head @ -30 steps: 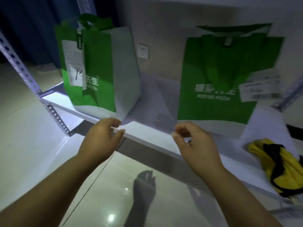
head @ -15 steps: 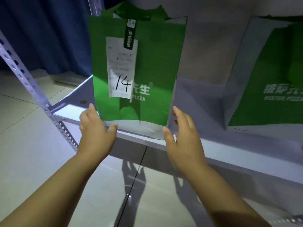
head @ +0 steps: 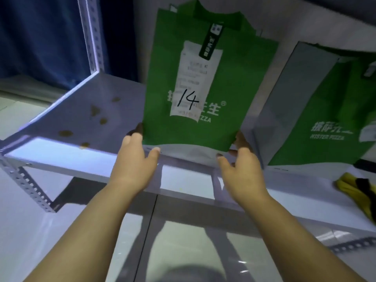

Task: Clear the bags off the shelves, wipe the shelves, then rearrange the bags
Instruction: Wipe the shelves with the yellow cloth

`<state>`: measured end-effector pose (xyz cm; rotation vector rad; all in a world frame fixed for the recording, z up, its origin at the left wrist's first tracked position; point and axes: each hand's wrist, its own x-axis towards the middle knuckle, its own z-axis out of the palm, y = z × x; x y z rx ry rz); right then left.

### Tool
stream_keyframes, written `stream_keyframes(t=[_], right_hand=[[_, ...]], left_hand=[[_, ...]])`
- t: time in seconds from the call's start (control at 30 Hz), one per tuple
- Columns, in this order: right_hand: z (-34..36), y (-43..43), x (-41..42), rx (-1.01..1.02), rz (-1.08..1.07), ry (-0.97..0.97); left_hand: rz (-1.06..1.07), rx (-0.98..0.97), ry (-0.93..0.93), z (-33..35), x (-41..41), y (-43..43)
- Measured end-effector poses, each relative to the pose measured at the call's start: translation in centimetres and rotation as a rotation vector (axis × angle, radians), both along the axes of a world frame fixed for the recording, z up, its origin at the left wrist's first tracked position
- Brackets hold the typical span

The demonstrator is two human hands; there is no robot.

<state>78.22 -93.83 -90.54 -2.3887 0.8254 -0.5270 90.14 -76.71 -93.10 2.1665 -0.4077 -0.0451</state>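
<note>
Seems a pizza takeaway's order-pickup corner, though it is dim: slotted-angle metal shelf (head: 67, 157) over glossy floor tiles (head: 183, 253), a green bag (head: 162, 74) bearing a receipt (head: 195, 78) marked 14, a second bag (head: 329, 110) printed MISTER PIZZA.

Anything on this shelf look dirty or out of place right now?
Yes. Several brown stains spot the white shelf left of the green bag marked 14. A yellow and black cloth lies crumpled at the shelf's right end.

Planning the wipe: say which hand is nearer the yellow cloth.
Right. The right hand, at the bottom right corner of bag 14, is left of the yellow cloth; the left hand is farther left.
</note>
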Motion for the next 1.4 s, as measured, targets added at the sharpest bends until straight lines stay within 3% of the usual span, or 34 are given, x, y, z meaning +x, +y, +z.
stream_keyframes(t=[0.2,0.37,0.53,0.8,1.03,1.13,1.27,1.4], right_hand=[[0.2,-3.5,0.2,0.031,-0.052,-0.039],[0.1,-4.4,-0.1,0.006,-0.112,-0.016],[1.0,-3.5,-1.1,-0.051,-0.173,-0.057],[0.2,-4.0,-7.8,-0.145,-0.158,-0.029],[-1.6,-10.0,-15.8,-0.092,-0.327,-0.055],[-2.1,-13.4,-19.2,-0.092,-0.403,-0.063],[-1.7,-18.9,-21.9,-0.180,-0.462,-0.092],[-1.4,-24.6,-23.3,-0.331,-0.481,-0.010]], left_hand=[[-0.211,-0.142,-0.016,-0.3,1.6,-3.1],[-0.126,-0.206,-0.042,-0.5,0.7,-4.4],[-0.050,-0.124,-0.341,1.8,-1.0,-4.6],[-0.308,0.038,-0.390,2.8,-4.9,-7.2],[-0.696,0.268,-0.603,1.5,-8.8,-10.6],[-0.768,0.266,-0.660,1.6,-10.9,-13.6],[-0.808,0.229,-0.697,1.6,-14.3,-18.8],[-0.827,0.192,-0.586,0.3,-17.4,-23.3]])
